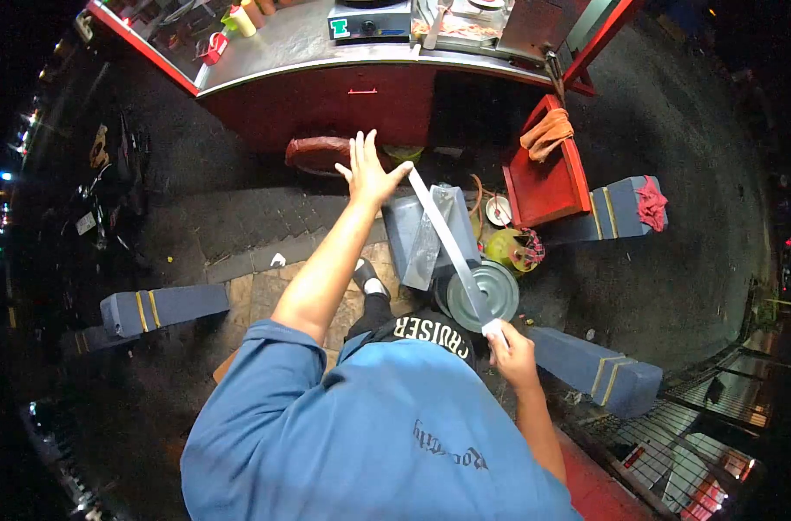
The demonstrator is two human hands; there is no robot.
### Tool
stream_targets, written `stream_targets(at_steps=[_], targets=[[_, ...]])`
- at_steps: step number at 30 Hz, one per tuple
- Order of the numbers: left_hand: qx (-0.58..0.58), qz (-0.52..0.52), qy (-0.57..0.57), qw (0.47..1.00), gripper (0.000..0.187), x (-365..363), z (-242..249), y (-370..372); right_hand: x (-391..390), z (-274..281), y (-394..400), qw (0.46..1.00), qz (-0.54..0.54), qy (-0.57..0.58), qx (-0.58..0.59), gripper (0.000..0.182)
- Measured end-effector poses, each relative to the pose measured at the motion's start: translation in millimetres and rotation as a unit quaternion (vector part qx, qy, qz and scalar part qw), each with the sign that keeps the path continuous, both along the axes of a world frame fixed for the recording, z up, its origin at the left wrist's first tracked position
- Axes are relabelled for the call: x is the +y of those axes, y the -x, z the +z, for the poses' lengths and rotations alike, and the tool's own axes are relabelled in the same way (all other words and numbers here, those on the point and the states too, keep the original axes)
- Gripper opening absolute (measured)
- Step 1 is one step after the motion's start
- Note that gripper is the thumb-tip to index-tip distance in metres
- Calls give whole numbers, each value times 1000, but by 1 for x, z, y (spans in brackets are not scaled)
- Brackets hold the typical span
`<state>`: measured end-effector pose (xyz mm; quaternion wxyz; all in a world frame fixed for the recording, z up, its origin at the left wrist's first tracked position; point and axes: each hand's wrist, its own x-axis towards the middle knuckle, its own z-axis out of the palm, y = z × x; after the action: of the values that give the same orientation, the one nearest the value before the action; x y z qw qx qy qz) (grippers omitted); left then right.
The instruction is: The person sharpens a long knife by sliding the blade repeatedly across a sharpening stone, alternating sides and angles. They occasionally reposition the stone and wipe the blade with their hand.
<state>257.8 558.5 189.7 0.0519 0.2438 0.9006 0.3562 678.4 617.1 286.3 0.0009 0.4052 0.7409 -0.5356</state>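
A long pale strip (447, 239) runs diagonally across the space in front of my body. Its lower right end sits in my right hand (510, 352), whose fingers are closed round a white piece there. At the upper left end is my left hand (373, 178), with its fingers spread and its thumb tip touching or very near the strip. Beneath the strip stands a grey plastic bin (401, 233) with a translucent sheet (431, 239) on it. A round grey lid (495, 295) lies under the strip's lower part.
A red cart (282, 100) with a metal counter (300, 56) and a burner (369, 24) stands ahead. An orange cloth (547, 135) hangs on a red open box (543, 182). Grey blocks (595, 369) flank both sides, and a yellow-green container (502, 249) is beside the lid.
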Motion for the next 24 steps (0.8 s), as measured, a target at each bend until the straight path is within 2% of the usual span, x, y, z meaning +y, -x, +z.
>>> stream_targets(at_steps=[1,3,4,5,6,8,10,11,12,13,14,16,18,20,21,22,23,24], targets=[[-4,1,16,1000,110,0,3,-3,3,12,-10,999,21,-22,-10,28],[-45,-71,-3,996,106,-33,-5,-48,22,19,-67,995,68,-56,-53,30],[-58,-94,-31,993,102,-52,0,-77,30,15,-103,997,66,-26,-41,29],[-61,-111,-27,992,98,-67,7,-102,36,39,-116,994,65,25,-80,27],[-75,-116,-22,990,94,-77,22,-119,41,37,-123,994,64,27,-81,27],[-56,-127,-17,990,93,-74,14,-108,43,25,-133,993,79,45,-82,29],[-25,-102,-18,994,95,-44,5,-56,33,14,-71,994,79,-22,-71,36],[1,-66,-12,998,97,-23,-1,-26,28,-17,-51,997,45,-29,-47,37],[27,-26,-6,999,100,-5,-6,2,22,-28,-20,998,38,-55,4,33],[39,-8,12,999,102,6,-4,24,15,-37,3,998,24,-60,-6,29],[54,6,30,998,105,13,3,37,8,-20,24,1000,4,-22,-21,26],[39,-11,29,999,107,4,4,21,8,-25,-2,999,13,-37,18,28],[2,-73,-14,997,98,-28,-10,-30,21,-10,-60,999,30,18,-7,30],[-41,-139,-23,989,87,-69,1,-89,35,21,-109,992,64,65,-83,30],[-61,-147,-44,986,85,-79,12,-107,37,24,-116,992,64,66,-84,30],[-77,-156,-68,982,82,-81,20,-113,39,25,-120,994,59,68,-67,29],[-57,-150,-32,986,81,-74,18,-102,38,25,-122,995,53,69,-51,27],[-48,-141,-31,988,80,-59,10,-78,40,-1,-110,992,114,-55,21,30]])
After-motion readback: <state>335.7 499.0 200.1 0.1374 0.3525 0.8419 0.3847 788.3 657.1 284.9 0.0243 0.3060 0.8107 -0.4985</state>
